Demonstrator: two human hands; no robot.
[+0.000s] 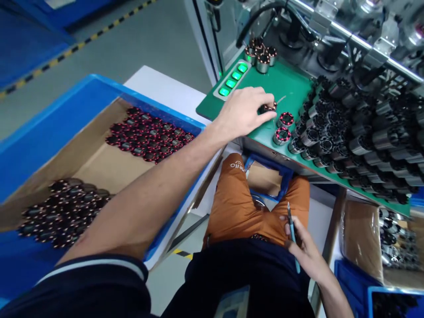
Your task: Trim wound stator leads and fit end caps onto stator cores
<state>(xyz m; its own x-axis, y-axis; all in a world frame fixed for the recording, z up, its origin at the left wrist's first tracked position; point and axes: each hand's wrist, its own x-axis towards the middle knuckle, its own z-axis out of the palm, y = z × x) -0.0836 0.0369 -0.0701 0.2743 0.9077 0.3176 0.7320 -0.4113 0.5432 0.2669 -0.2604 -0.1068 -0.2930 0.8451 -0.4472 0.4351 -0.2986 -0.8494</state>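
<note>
one wound ring (pixel 269 107) in left hand (pixel 247 110), tool (pixel 292 229) in right hand (pixel 305 248)

Classed as a factory workshop, assembly-station type. Identified by a machine (pixel 391 42) with a metal rail (pixel 351 38) and black hose (pixel 281 5), standing along the far edge of the green desk (pixel 293 85). Fitted near the desk's left corner with a panel of four lit green buttons (pixel 231 82). Stocked toward the right end, up to the near edge, with close rows of like metal cores (pixel 326 145). Supplied with further batches in a blue bin (pixel 66 110) beyond the left corner. Marked on the grey floor (pixel 149 39) with yellow-and-black tape (pixel 80 45).
</note>
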